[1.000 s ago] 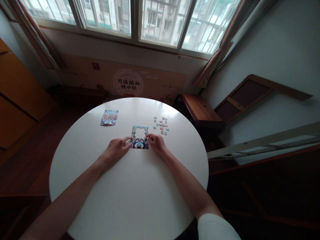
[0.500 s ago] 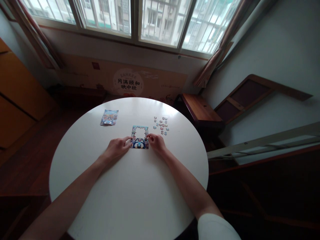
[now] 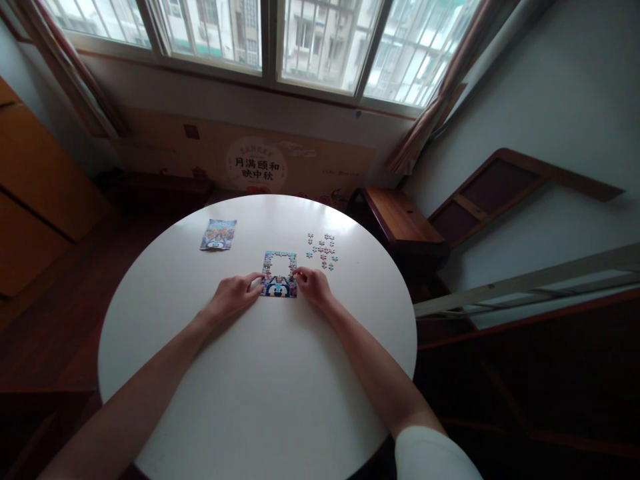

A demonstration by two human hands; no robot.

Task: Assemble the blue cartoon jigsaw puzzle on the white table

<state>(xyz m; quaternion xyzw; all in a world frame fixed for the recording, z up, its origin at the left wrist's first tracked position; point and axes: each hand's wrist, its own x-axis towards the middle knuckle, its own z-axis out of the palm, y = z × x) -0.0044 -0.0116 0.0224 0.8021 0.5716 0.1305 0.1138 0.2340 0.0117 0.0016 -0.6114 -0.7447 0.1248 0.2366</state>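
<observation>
A jigsaw puzzle [image 3: 279, 288] lies flat on the white table, its border and lower part joined, with a blue cartoon face at the bottom and a gap of bare table in its upper middle. At its left edge is my left hand [image 3: 236, 293], thumb and fingers bent and closed against the side. My right hand [image 3: 313, 283] has its fingers curled and pinched at the right edge. Whether a loose piece sits under either hand's fingertips is hidden. Several loose puzzle pieces [image 3: 324, 251] are scattered to the right, beyond my right hand.
The round white table [image 3: 260, 387] fills the middle of the view. A printed picture sheet or packet [image 3: 219, 235] lies at its far left. Behind the right rim stands a wooden bench [image 3: 403, 217]. Windows [image 3: 320, 40] line the wall ahead.
</observation>
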